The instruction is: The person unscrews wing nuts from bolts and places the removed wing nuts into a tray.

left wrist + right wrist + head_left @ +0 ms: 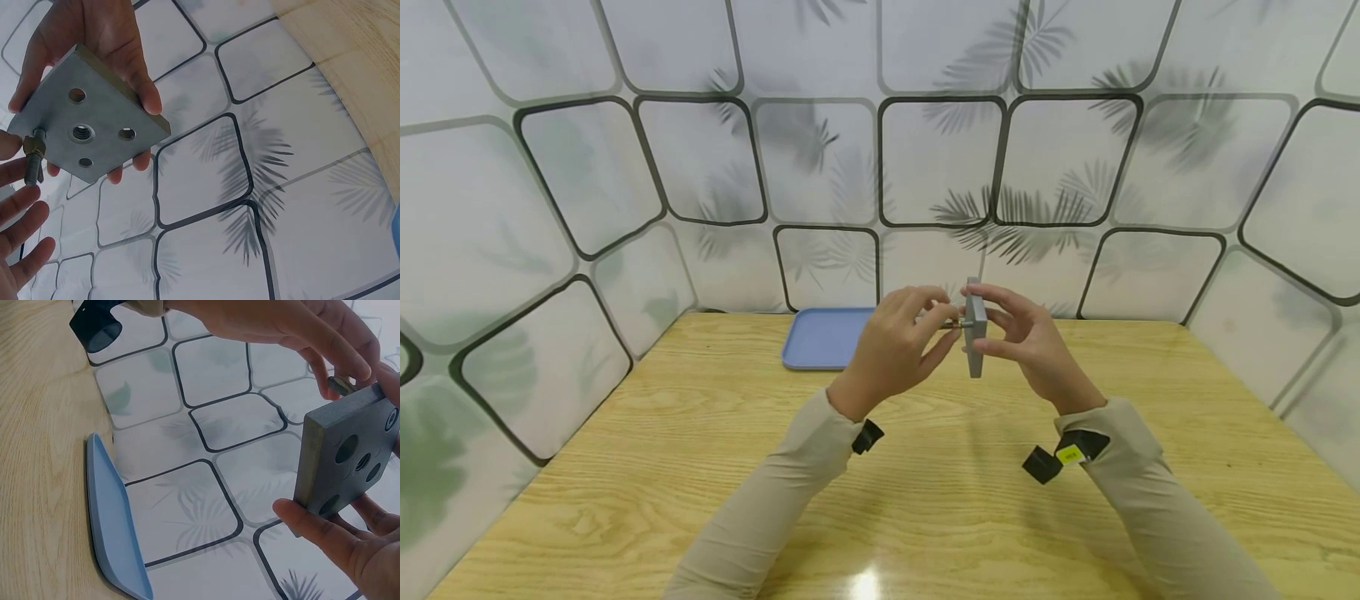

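Note:
Upright in my right hand (1037, 346) is a grey square metal plate (103, 115), gripped at its edges between thumb and fingers. Several round holes pierce it; the middle one is threaded. A threaded bolt (31, 173) sticks out of the plate near one corner, with a brass-coloured wing nut (35, 147) on it close to the plate's face. My left hand (891, 342) pinches at the wing nut with its fingertips, its other fingers spread beside the bolt's end. From the right wrist view, the left fingers partly cover the wing nut.
A blue tray (823, 337) lies at the back of the wooden table (715, 450), behind my left hand. Patterned white curtain (820, 167) closes off the back and both sides. Black wrist devices (1042, 464) sit below both hands.

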{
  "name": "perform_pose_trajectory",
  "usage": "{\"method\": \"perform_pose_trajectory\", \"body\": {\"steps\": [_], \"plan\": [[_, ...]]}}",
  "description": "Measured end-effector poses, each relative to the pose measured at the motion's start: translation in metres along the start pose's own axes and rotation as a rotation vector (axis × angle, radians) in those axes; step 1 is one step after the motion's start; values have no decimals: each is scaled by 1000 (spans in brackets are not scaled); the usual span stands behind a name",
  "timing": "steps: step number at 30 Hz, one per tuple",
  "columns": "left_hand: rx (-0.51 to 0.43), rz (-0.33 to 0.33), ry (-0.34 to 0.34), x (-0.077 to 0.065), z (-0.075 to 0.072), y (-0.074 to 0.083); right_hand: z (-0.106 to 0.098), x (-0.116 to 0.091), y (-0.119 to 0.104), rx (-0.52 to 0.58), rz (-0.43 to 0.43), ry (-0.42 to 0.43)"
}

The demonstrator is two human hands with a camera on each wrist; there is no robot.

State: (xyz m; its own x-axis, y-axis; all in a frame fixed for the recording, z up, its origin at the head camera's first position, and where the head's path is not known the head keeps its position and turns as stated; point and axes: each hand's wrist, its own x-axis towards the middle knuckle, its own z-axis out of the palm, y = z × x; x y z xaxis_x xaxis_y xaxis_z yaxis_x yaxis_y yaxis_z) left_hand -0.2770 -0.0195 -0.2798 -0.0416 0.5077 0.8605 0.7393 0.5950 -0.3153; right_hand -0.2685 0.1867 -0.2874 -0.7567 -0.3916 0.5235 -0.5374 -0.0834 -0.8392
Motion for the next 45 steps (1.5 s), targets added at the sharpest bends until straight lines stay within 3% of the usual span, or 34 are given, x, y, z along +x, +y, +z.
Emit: {"method": "perform_pose_trajectory", "body": {"steps": [14, 26, 34, 45], "plan": [[6, -31, -69, -1, 0, 0, 1, 0, -1, 2, -2, 2], [53, -71, 46, 0, 1, -1, 1, 0, -2, 23, -10, -8], [45, -10, 88, 0, 3, 0, 0, -1, -1, 25, -19, -8], [-7, -30, -1, -1, 1, 1, 0, 0, -1, 8, -19, -5]]}}
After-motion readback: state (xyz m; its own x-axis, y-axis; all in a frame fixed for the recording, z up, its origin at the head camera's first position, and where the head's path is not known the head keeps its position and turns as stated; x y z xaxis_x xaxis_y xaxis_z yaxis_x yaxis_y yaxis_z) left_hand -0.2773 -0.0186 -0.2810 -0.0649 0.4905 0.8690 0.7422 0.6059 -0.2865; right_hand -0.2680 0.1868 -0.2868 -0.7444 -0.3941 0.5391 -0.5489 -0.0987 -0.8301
